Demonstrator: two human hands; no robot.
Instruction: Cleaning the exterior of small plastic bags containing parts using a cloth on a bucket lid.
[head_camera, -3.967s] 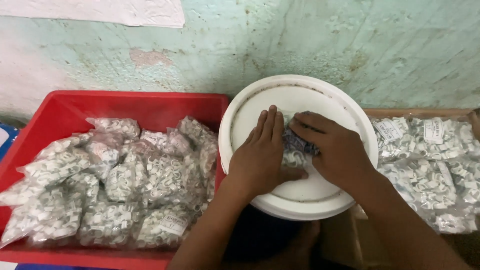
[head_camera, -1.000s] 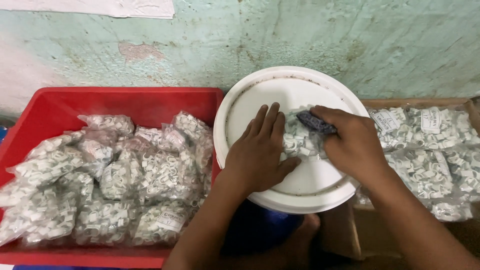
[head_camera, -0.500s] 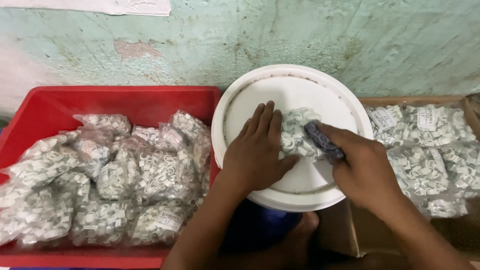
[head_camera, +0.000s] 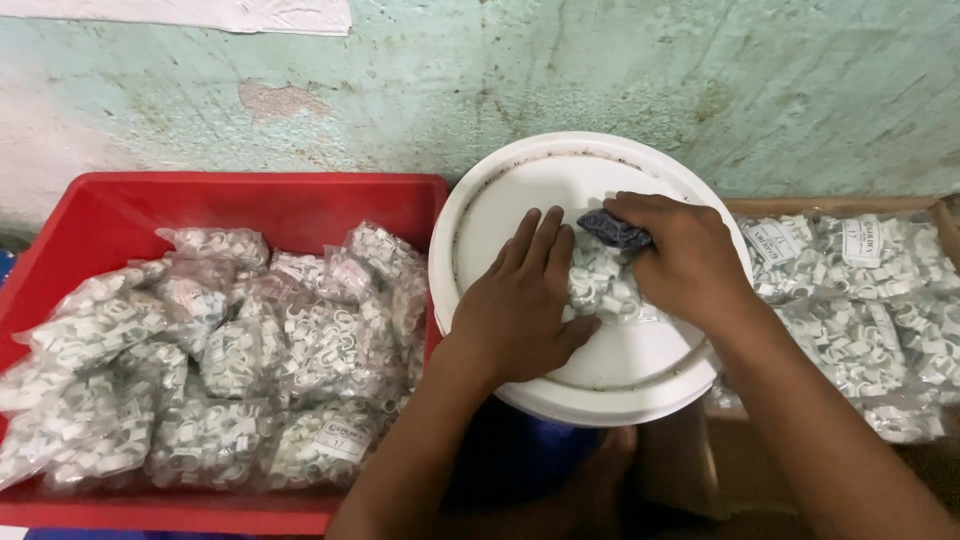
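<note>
While the left hand (head_camera: 515, 310) presses flat on the clip packet (head_camera: 600, 285), the right hand (head_camera: 680, 260) has moved its gripped dark pad (head_camera: 613, 230) from 4 o'clock to 12 o'clock. Rubbing across the packet on the white lid (head_camera: 500, 215) appears ongoing.

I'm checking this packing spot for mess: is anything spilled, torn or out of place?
Nothing stands out. The clear bag of white clips lies flat on the white bucket lid, under the left hand, while the right hand presses a dark pad on it. Other bags stay inside the red crate.

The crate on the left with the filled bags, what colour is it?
Red; the crate shows clearly in the head view.
</note>
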